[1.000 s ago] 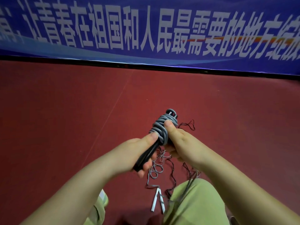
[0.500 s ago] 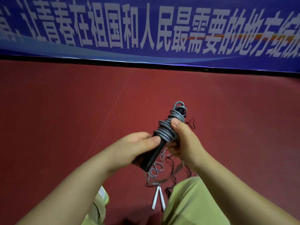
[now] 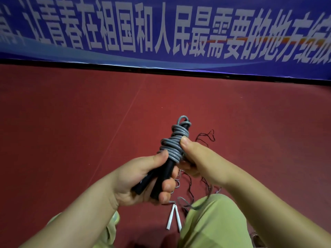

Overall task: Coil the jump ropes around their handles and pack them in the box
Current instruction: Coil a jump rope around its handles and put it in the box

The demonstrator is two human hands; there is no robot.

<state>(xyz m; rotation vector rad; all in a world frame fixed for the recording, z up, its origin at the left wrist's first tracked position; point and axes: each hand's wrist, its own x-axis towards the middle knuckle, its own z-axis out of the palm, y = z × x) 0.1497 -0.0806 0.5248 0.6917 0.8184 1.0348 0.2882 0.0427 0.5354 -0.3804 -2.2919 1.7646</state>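
Note:
A grey jump rope (image 3: 174,144) is coiled around the upper half of its two black handles (image 3: 161,174), which point up and away from me. My left hand (image 3: 143,178) grips the lower ends of the handles. My right hand (image 3: 195,158) holds the coil from the right, thumb pressed on the wraps. A loose grey tail (image 3: 189,203) hangs below my hands. On the red floor under them lie another rope's white handles (image 3: 172,218) and thin dark cords (image 3: 206,136). No box is in view.
I am over a red floor (image 3: 71,122) with a faint seam line running diagonally. A blue banner (image 3: 161,33) with white characters stands along the far edge. My knees in green trousers (image 3: 215,221) are at the bottom.
The handles have tilted slightly and my left hand has slid lower, wrapping more fully round their ends. The right thumb stays on the coil, and the loose tail is shorter.

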